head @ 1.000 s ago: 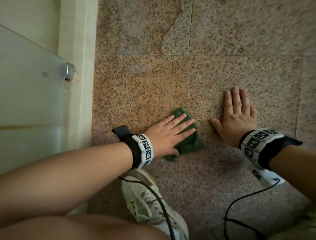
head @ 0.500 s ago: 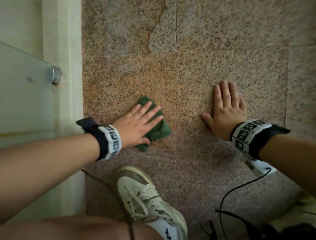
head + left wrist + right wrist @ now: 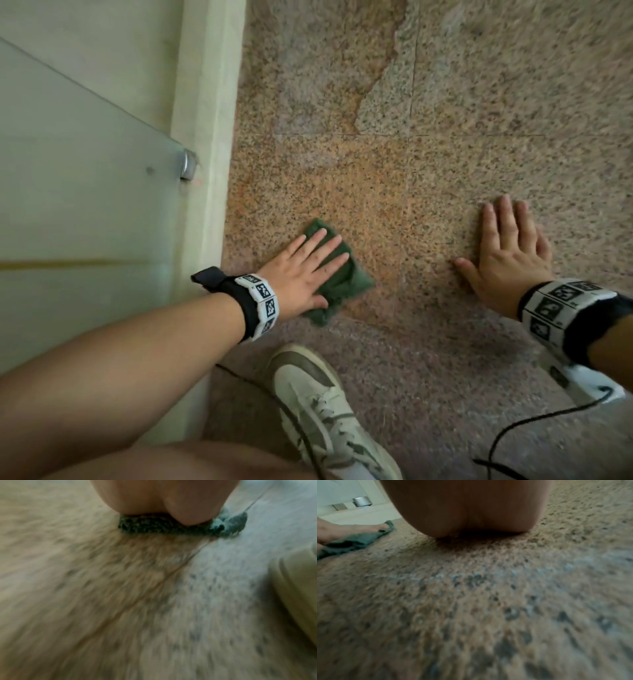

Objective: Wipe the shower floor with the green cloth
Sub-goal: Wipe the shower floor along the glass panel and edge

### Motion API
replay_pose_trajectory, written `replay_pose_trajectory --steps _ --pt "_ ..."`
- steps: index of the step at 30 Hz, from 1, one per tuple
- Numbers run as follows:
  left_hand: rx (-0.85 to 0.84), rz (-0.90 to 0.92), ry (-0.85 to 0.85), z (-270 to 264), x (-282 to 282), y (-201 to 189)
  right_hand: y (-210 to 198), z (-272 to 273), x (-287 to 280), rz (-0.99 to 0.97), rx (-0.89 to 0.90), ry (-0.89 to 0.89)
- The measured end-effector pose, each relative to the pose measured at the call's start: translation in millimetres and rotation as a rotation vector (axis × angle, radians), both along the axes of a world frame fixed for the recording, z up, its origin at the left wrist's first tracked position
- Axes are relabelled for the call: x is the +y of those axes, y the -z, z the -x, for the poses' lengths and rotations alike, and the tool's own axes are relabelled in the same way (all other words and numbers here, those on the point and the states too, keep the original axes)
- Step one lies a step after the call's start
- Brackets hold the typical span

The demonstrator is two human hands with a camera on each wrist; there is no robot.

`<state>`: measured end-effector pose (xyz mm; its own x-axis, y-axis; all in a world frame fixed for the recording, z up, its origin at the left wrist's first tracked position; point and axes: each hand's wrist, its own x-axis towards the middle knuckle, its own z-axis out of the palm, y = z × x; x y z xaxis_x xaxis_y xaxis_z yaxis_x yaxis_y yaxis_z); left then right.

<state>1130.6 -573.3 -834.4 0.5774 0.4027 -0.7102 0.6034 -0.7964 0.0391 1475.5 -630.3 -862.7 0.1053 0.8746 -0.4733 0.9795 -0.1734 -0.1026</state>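
Observation:
A dark green cloth lies folded on the speckled stone shower floor, left of centre in the head view. My left hand presses flat on the cloth with straight, spread fingers. In the left wrist view the cloth shows as a dark strip under the heel of that hand. My right hand rests flat on the bare floor to the right, fingers straight, apart from the cloth. The right wrist view shows the cloth at far left under the left hand's fingers.
A glass door panel with a metal fitting stands along a pale raised curb at the left. My white shoe is planted just behind the cloth. A black cable trails on the floor at lower right.
My left hand has slid the cloth leftward across the floor, closer to the curb. The right hand has stayed planted flat on the floor.

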Motion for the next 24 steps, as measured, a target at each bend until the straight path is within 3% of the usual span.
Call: replay_pose_trajectory --steps 6,13,16,21,24 --pt "0.174 -0.048 -0.533 71 -18 -11 0 1 1 0.0 -0.018 -0.003" --pt "0.115 -0.048 -0.712 47 -28 -2 3 0 -1 -0.032 0.004 0.006" --pt "0.059 -0.055 -0.625 9 -24 3 5 1 -3 -0.052 -0.01 0.007" --pt "-0.049 0.051 -0.14 -62 -13 2 3 2 -1 -0.038 -0.033 0.001" --pt "-0.1 0.012 0.014 -80 -6 6 4 1 -1 -0.052 -0.032 0.004"
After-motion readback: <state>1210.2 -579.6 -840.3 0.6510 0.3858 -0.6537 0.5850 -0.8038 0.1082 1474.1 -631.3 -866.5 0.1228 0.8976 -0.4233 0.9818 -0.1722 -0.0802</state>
